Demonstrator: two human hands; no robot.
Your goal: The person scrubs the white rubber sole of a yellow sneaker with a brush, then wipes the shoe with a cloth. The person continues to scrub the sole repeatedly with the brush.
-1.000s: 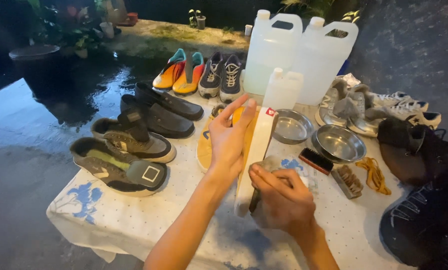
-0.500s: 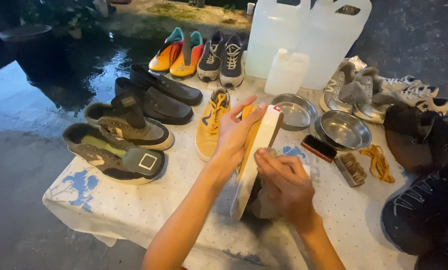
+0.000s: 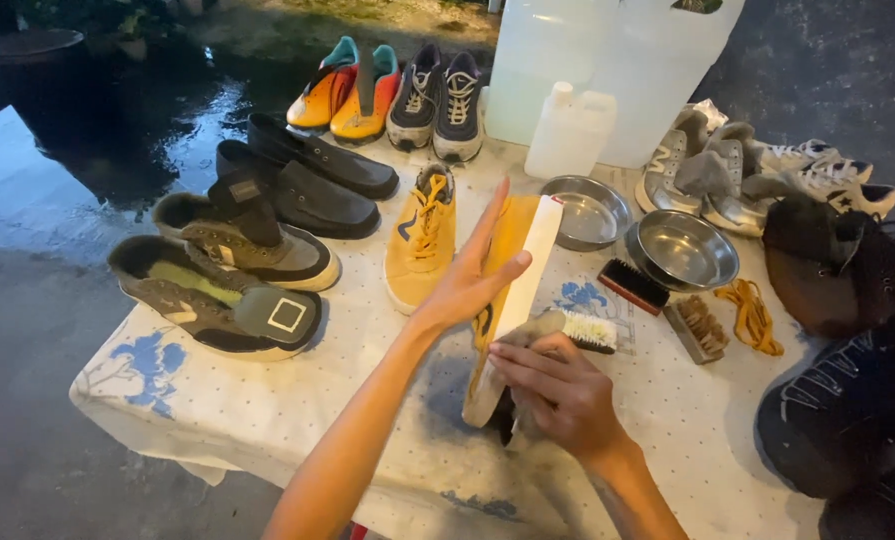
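Note:
My left hand (image 3: 472, 275) holds a yellow sneaker (image 3: 512, 290) on its side, sole edge turned up, above the table. My right hand (image 3: 557, 390) grips a scrub brush (image 3: 579, 328) with white bristles and presses it against the lower part of the shoe's white sole. The matching yellow sneaker (image 3: 422, 235) with orange laces lies flat just left of the held one.
On the cloth-covered table (image 3: 267, 400): brown and black shoes (image 3: 257, 235) at left, orange and grey pairs (image 3: 397, 90) at back, white jugs (image 3: 587, 70), two metal bowls (image 3: 682, 250), brushes (image 3: 632, 285), orange laces (image 3: 747, 315), grey sneakers (image 3: 727, 180), dark shoes (image 3: 847, 400) at right.
The view has tilted down and closer. My right hand has shifted the brush along the sole while my left hand keeps holding the yellow sneaker.

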